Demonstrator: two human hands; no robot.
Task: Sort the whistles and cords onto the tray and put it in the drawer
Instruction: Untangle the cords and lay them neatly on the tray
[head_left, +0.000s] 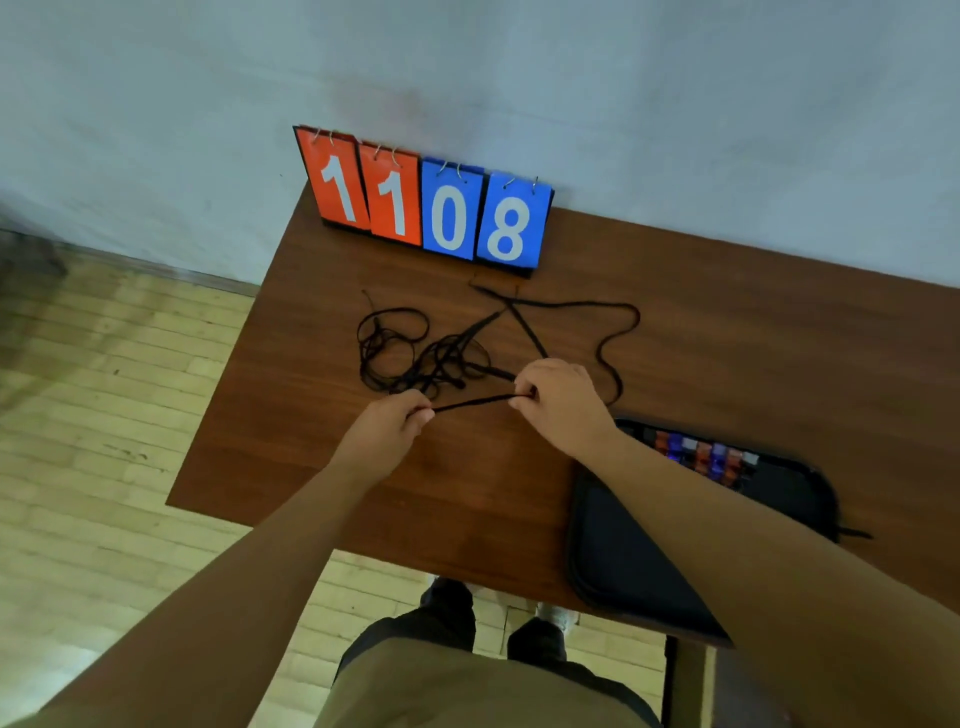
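Several black cords (415, 353) lie tangled on the brown table (727, 338), with one long strand looping off to the right (618, 322). My left hand (389, 426) and my right hand (561, 400) each pinch an end of one short taut stretch of black cord (472, 402) just above the table, in front of the tangle. A black tray (623, 551) sits at the table's front right, partly under my right forearm. A row of small red, blue and grey whistles (701, 454) lies along its far side.
A flip scoreboard (431, 208) reading 1108 stands at the back of the table against the grey wall. The table's left edge drops to a light wooden floor (104, 415). My legs and shoes show below the front edge.
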